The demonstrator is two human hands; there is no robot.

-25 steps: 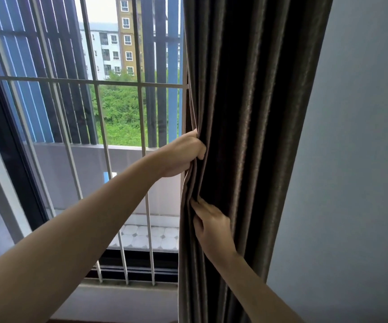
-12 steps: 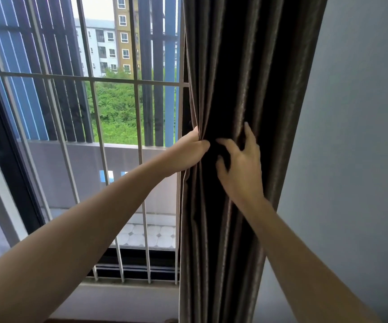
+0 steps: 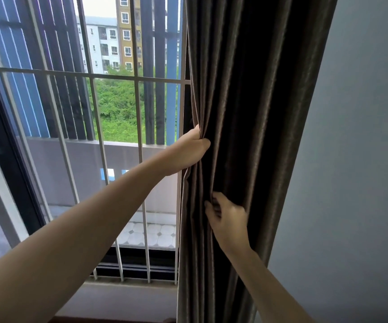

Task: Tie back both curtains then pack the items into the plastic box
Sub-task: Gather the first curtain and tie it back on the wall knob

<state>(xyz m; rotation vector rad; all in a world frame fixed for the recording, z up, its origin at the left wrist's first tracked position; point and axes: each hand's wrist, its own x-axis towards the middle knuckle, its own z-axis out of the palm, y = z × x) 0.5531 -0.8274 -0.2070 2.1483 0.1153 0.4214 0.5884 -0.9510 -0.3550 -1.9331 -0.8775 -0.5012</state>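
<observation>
2 hands (image 3: 189, 151) (image 3: 228, 220) grip the upright curtain's (image 3: 258, 113) vertical folds.

The dark brown pleated fabric curtain (image 3: 253, 136) hangs gathered between the white metal window grille (image 3: 139, 159) on its left and the plain grey wall (image 3: 356, 159) on its right. The left hand (image 3: 188, 152) grips the curtain's left edge, in front of the grille's rightmost bar. The right hand (image 3: 229, 217) sits lower and slightly right — fingers curled into the folds, directly below the left hand. Behind the grille lies a tiled balcony floor (image 3: 151, 231), then the grey balcony parapet (image 3: 83, 173) — beyond it, dense green trees (image 3: 118, 113) and distant multi-storey apartment blocks (image 3: 116, 43).
</observation>
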